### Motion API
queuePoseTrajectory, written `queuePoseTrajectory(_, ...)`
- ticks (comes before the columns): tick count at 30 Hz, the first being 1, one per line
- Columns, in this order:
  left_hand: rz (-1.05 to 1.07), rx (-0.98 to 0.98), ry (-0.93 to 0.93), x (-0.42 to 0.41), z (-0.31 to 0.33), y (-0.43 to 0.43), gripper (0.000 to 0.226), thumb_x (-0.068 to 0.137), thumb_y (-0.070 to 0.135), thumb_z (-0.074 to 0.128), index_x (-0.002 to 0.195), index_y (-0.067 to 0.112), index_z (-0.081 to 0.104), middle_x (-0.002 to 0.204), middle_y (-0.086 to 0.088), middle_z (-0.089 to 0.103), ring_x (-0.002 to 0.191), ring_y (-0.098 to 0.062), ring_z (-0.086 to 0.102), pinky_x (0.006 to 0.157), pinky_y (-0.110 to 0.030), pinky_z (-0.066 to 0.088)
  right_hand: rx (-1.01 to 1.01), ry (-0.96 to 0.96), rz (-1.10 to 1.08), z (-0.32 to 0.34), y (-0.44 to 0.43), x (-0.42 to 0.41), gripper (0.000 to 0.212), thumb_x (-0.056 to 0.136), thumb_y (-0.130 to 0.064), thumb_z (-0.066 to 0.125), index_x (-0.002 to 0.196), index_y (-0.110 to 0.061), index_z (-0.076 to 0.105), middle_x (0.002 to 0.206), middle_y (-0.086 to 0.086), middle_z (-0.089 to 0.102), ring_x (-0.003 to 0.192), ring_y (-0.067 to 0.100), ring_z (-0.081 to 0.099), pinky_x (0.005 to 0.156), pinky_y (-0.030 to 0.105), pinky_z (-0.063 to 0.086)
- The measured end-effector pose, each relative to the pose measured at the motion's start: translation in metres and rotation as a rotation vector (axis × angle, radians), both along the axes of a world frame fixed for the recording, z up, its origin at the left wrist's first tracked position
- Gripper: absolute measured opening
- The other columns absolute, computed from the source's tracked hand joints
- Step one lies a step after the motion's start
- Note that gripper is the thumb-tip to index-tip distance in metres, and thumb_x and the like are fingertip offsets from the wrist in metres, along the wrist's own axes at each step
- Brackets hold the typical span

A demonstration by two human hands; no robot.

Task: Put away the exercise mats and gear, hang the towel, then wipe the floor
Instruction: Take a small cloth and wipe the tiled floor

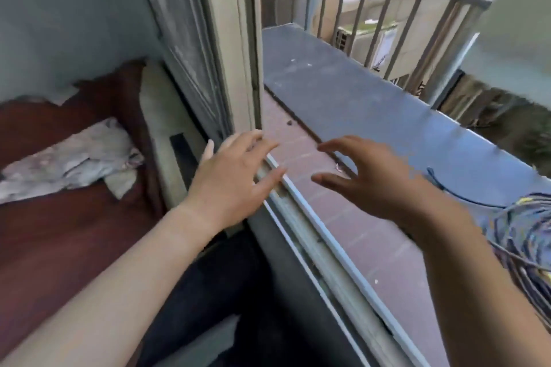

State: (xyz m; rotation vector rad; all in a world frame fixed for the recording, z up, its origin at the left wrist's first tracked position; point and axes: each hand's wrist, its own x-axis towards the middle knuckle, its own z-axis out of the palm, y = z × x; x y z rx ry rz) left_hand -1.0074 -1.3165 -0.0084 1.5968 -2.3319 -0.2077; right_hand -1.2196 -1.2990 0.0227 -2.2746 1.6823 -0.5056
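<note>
My left hand [231, 180] reaches forward over the sliding window track [301, 217], fingers spread, holding nothing. My right hand [366, 179] hovers over the reddish tiled sill [301, 146], fingers apart and curled, also holding nothing. A blue and yellow patterned cloth [521, 232] lies bunched at the right edge, beyond my right forearm, on the dark ledge. No mats or exercise gear are in view.
A window frame post [232, 48] stands just ahead of my left hand. The dark grey ledge [357, 92] runs along metal window bars [387, 9]. At left lies a dark red bed [59, 223] with a crumpled grey cloth [71, 158].
</note>
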Motion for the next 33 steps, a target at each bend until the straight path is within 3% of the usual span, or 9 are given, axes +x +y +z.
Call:
queuePoseTrajectory(4, 0.217, 0.107, -0.007, 0.059, -0.021, 0.056, 0.051, 0.09, 0.06, 0.029, 0.136, 0.039, 0.037, 0.145, 0.011, 0.034, 0.136, -0.011, 0.026, 0.112, -0.054, 0.02, 0.095, 0.018, 0.258, -0.017, -0.001, 0.072, 0.053, 0.084, -0.05, 0.059, 0.129, -0.024, 0.051, 0.134, -0.003, 0.05, 0.122, 0.015, 0.046, 0.093, 0.022, 0.032)
queuePoseTrajectory(9, 0.466, 0.151, -0.019, 0.125, -0.025, 0.121, 0.052, 0.09, 0.057, 0.027, 0.138, 0.037, 0.034, 0.148, 0.009, 0.03, 0.139, -0.013, 0.019, 0.112, -0.054, 0.017, 0.159, 0.014, 0.495, -0.024, 0.017, 0.148, 0.052, 0.085, -0.047, 0.059, 0.13, -0.021, 0.051, 0.129, 0.0, 0.053, 0.119, 0.017, 0.049, 0.094, 0.024, 0.035)
queuePoseTrajectory(17, 0.737, 0.14, 0.069, 0.206, -0.025, 0.203, 0.051, 0.09, 0.058, 0.029, 0.134, 0.036, 0.04, 0.144, 0.011, 0.036, 0.136, -0.012, 0.024, 0.11, -0.056, 0.02, 0.241, 0.007, 0.71, -0.032, 0.072, 0.253, 0.046, 0.085, -0.045, 0.06, 0.124, -0.021, 0.055, 0.113, -0.003, 0.056, 0.092, 0.014, 0.056, 0.083, 0.025, 0.043)
queuePoseTrajectory(20, 0.824, 0.085, 0.139, 0.25, -0.03, 0.25, 0.063, 0.082, 0.065, 0.021, 0.131, 0.033, 0.046, 0.138, 0.009, 0.042, 0.128, -0.016, 0.037, 0.104, -0.048, 0.033, 0.243, 0.025, 0.801, -0.031, 0.102, 0.308, 0.051, 0.085, -0.048, 0.059, 0.128, -0.021, 0.052, 0.122, -0.004, 0.053, 0.107, 0.015, 0.054, 0.092, 0.029, 0.044)
queuePoseTrajectory(24, 0.962, 0.046, 0.208, 0.317, -0.03, 0.325, 0.061, 0.082, 0.064, 0.026, 0.13, 0.031, 0.048, 0.138, 0.008, 0.043, 0.123, -0.016, 0.044, 0.097, -0.039, 0.042, 0.226, 0.025, 0.892, -0.032, 0.158, 0.391, 0.05, 0.085, -0.051, 0.057, 0.127, -0.024, 0.052, 0.125, -0.005, 0.052, 0.108, 0.016, 0.054, 0.091, 0.033, 0.045)
queuePoseTrajectory(28, 1.112, 0.031, 0.176, 0.382, -0.026, 0.409, 0.059, 0.084, 0.06, 0.028, 0.131, 0.03, 0.046, 0.138, 0.01, 0.043, 0.121, -0.013, 0.044, 0.095, -0.031, 0.041, 0.2, 0.059, 0.974, -0.039, 0.224, 0.474, 0.047, 0.087, -0.051, 0.053, 0.127, -0.026, 0.051, 0.129, -0.004, 0.053, 0.114, 0.018, 0.052, 0.092, 0.036, 0.045)
queuePoseTrajectory(33, 1.303, 0.013, 0.153, 0.436, -0.028, 0.516, 0.07, 0.079, 0.065, 0.02, 0.128, 0.026, 0.05, 0.134, 0.006, 0.048, 0.126, -0.015, 0.042, 0.102, -0.036, 0.038, 0.212, 0.095, 1.193, -0.045, 0.307, 0.572, 0.044, 0.088, -0.049, 0.054, 0.124, -0.023, 0.054, 0.126, -0.001, 0.056, 0.113, 0.02, 0.053, 0.091, 0.036, 0.046)
